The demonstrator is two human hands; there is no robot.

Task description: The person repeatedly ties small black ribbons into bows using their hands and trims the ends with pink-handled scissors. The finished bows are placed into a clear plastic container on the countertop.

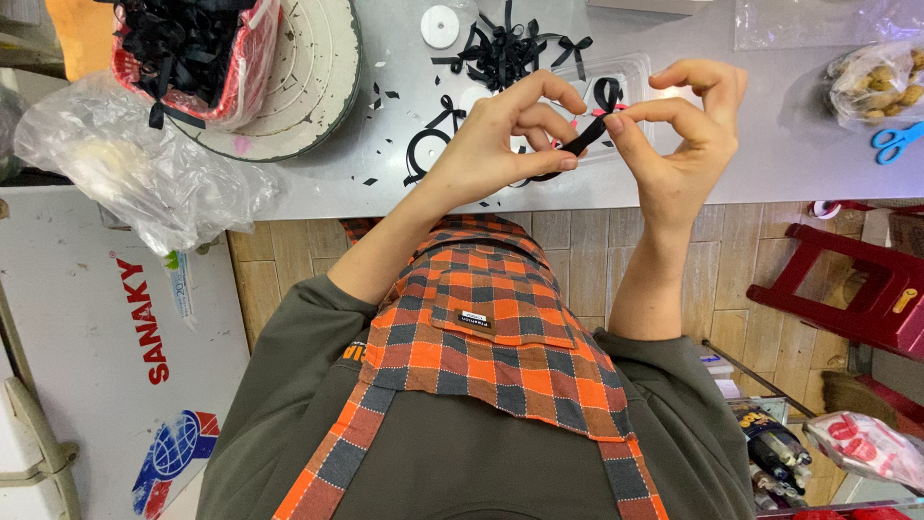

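At the far left of the grey surface, a crumpled clear plastic bag is seen beside a red basket of black ribbon pieces set on a round white tray. Further right, a pile of finished black bows lies near a white disc. Above the surface, a black ribbon (looped at its top) is pinched between both hands: the left hand is closed on its lower end, the right hand on the loop. Blue scissors lie at the right edge.
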